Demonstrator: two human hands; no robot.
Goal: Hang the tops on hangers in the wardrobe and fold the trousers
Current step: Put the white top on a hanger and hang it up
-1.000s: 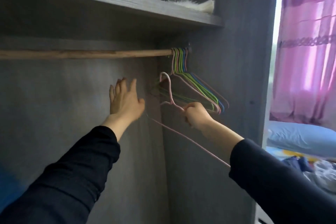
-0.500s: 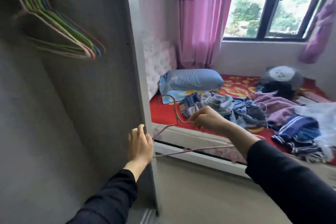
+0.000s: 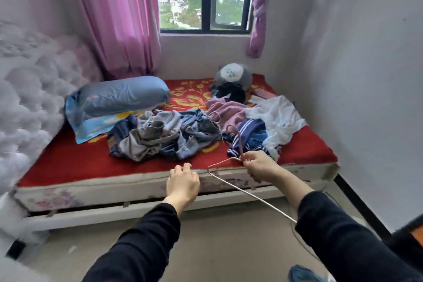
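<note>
- At the lower centre of the frame, the right hand pinches a pink wire hanger where the neck meets the shoulders. Its fingers are curled tight round the wire, and the hook points up over the clothes.
- The left hand is by the near edge of the bed. Its fingers are loosely bent and hold nothing.
- A second ago both hands were inside the wardrobe, with the right lifting this hanger away from the rail. Now the wardrobe is out of view and the bed fills the frame.
- Clothes lie heaped mid-frame on the red cover: a grey-blue tangle, a pink top, a striped navy piece and a white garment.
- My reading is that the hanger is fetched and no top is on it yet. Next, probably, the free hand picks a top, most likely the pink or the white one near the hook.
</note>
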